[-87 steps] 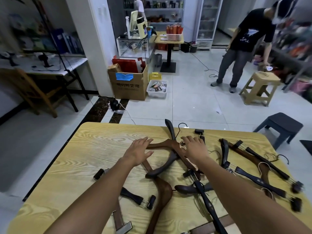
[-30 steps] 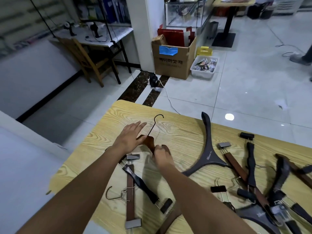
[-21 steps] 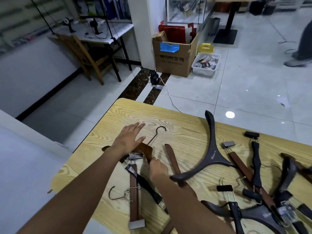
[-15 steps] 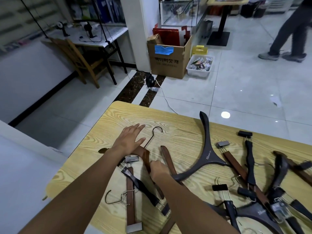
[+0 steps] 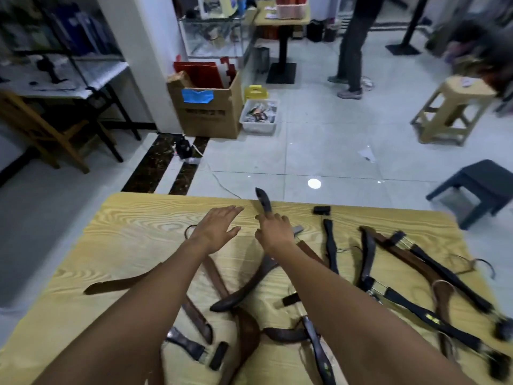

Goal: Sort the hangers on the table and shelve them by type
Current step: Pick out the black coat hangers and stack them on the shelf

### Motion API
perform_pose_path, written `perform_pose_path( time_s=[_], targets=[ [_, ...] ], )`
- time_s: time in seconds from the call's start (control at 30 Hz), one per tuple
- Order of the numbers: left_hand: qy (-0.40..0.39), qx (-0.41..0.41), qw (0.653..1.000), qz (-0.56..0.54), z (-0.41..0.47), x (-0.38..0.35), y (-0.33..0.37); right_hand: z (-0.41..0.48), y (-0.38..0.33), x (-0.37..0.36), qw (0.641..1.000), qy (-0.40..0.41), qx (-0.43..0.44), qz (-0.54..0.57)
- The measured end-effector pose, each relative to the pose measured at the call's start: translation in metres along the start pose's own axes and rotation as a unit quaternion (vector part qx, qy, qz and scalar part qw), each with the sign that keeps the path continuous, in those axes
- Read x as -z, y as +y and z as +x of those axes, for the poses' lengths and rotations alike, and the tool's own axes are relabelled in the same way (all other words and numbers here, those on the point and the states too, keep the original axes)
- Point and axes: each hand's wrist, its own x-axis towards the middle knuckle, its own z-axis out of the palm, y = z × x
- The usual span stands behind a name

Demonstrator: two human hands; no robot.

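Crowding the table [image 5: 133, 234], tangled hangers [image 5: 369, 262], both hands [image 5: 273, 232] above

Both forearms reach forward over the table [image 5: 133, 240]; the left hand [image 5: 215, 232] spreads flat, palm down; the right hand [image 5: 274, 232] curls loosely beside it.

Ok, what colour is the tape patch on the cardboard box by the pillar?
Bright blue, on the tape patch stuck to the brown cardboard box; head view shows it.

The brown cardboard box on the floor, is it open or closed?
Open: the brown cardboard box has raised flaps, and red sheets stick out.
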Motion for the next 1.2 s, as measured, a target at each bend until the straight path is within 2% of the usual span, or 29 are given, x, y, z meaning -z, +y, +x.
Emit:
perform_pose_path(
  time_s=[0.17, 0.37, 0.47, 0.93, 1.07, 1.2],
  targets=[
    [-0.017, -0.073, 0.996, 0.053, 0.039, -0.015, 0.042, -0.006, 0.062, 0.013, 0.999, 0.019, -0.041, -0.023],
    [-0.114, -0.149, 0.970, 0.152, 0.073, -0.057, 0.067, -0.025, 0.118, 0.011, 0.995, 0.015, -0.092, -0.024],
    [-0.138, -0.170, 0.957, 0.189, 0.082, -0.069, 0.080, -0.028, 0.136, 0.004, 0.993, 0.007, -0.112, -0.017],
    [-0.222, -0.223, 0.893, 0.322, 0.131, -0.089, 0.076, -0.007, 0.146, -0.035, 0.991, -0.001, -0.135, 0.015],
    [-0.204, -0.251, 0.881, 0.345, 0.142, -0.094, 0.076, -0.002, 0.144, -0.041, 0.990, -0.003, -0.140, 0.018],
    [-0.219, -0.289, 0.856, 0.369, 0.148, -0.093, 0.074, 0.000, 0.146, -0.045, 0.989, -0.011, -0.145, 0.018]
  ],
)
